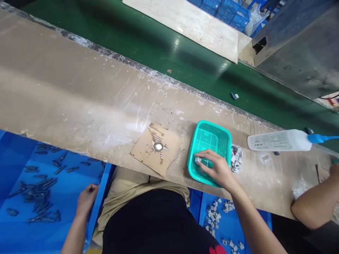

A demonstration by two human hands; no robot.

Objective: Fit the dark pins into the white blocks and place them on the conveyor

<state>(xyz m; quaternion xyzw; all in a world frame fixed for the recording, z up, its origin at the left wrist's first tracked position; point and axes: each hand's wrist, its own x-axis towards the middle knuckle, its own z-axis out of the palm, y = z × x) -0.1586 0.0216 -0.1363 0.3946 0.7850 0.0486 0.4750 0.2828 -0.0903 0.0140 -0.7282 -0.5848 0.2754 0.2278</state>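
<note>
Over the teal plastic basket [228, 139], my right hand [218, 168] pinches a small light-grey block [197, 159] between thumb and fingertips. My left hand [87, 200] is low at the left, beside the rim of a blue bin [103, 188], with its fingers curled in. Whatever they may hold is hidden. Several dark grey plastic parts [39, 194] lie in that bin. Between the hands on the bench, a torn cardboard piece [144, 155] carries a white blob [158, 146] with a dark ring and brown smears around it.
Small grey-white pieces [236, 158] are heaped right of the basket, near a lying white bottle [280, 140] with a blue nozzle. Another blue bin [225, 225] holds similar pieces. At far right is another person's arm [315, 203]. A green conveyor belt [106, 38] runs behind the bench.
</note>
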